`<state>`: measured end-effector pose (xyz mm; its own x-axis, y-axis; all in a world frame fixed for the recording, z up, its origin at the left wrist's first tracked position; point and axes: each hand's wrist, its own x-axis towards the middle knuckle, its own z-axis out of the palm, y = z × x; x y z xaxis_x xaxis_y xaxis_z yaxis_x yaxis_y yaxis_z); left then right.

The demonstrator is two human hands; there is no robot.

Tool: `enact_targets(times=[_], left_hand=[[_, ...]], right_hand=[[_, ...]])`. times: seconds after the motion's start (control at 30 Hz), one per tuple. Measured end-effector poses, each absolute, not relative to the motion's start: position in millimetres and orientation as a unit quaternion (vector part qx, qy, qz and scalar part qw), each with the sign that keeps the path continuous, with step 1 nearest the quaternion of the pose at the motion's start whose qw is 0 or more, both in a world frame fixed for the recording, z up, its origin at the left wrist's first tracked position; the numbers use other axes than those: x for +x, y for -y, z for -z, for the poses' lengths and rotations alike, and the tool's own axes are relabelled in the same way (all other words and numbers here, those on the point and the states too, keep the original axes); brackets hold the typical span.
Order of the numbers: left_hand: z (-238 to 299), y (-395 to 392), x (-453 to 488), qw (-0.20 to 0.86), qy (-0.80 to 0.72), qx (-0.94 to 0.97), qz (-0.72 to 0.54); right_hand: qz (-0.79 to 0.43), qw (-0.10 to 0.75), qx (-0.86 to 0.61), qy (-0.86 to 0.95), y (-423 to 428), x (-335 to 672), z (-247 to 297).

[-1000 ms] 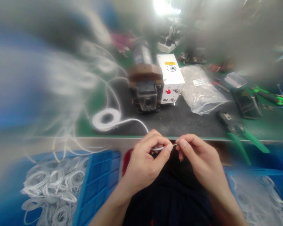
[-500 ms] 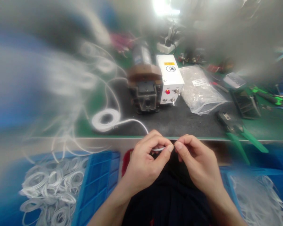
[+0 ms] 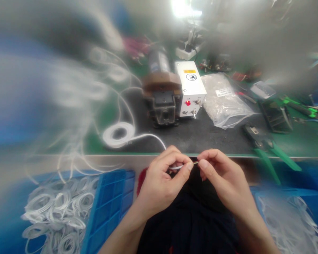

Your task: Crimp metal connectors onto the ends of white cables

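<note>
Between thumb and forefinger, my left hand (image 3: pixel 167 178) pinches a white cable (image 3: pixel 155 137) close to its end. The cable runs back over the bench edge to a flat white coil (image 3: pixel 119 134) on the black mat. Thin wire ends (image 3: pixel 195 163) stick out past my left fingertips. My right hand (image 3: pixel 222 180) is closed in a pinch on the tips of these wires, just to the right of the left one. How many wires there are is too small to tell.
Behind the hands stand a dark machine (image 3: pixel 163 102) and a white control box (image 3: pixel 191 88). Right of them lie a clear plastic bag (image 3: pixel 225 100) and green-handled pliers (image 3: pixel 271 151). Blue crates (image 3: pixel 108 204) flank me; the left holds several white cable coils (image 3: pixel 60 215).
My right fingertips have moved slightly away from my left ones, and more of the thin wire ends shows between them. My left hand has hardly moved.
</note>
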<state>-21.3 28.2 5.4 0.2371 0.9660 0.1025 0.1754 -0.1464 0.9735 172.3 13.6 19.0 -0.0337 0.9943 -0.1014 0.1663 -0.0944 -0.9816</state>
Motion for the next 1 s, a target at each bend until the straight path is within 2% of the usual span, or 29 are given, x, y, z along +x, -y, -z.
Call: enact_targets(times=[0.17,0.33,0.53,0.8,0.93,1.0], left_hand=[[-4.7,-28.8,-20.6,0.464,-0.451,0.637,-0.418],[-5.0,-29.0,-19.2,0.449,-0.453,0.648,-0.416],[-5.1,-30.0,-19.2,0.459,-0.448,0.645,-0.415],[-9.0,-32.6,-11.8,0.449,-0.446,0.666,-0.395],[-13.6,-36.2,-5.4,0.453,-0.434,0.676,-0.387],[-16.9,-39.1,-1.7,0.458,-0.432,0.676,-0.383]], right_hand=[[-0.473,0.415,-0.529,0.569,-13.8,168.4,-17.9],[-0.388,0.400,-0.557,0.616,-10.8,166.6,-19.2],[-0.472,0.406,-0.547,0.559,-13.3,167.3,-23.7],[-0.472,0.412,-0.578,0.523,-12.2,171.4,-25.1],[-0.424,0.411,-0.592,0.549,-4.9,179.5,-27.9],[-0.350,0.404,-0.625,0.569,1.8,196.1,-28.4]])
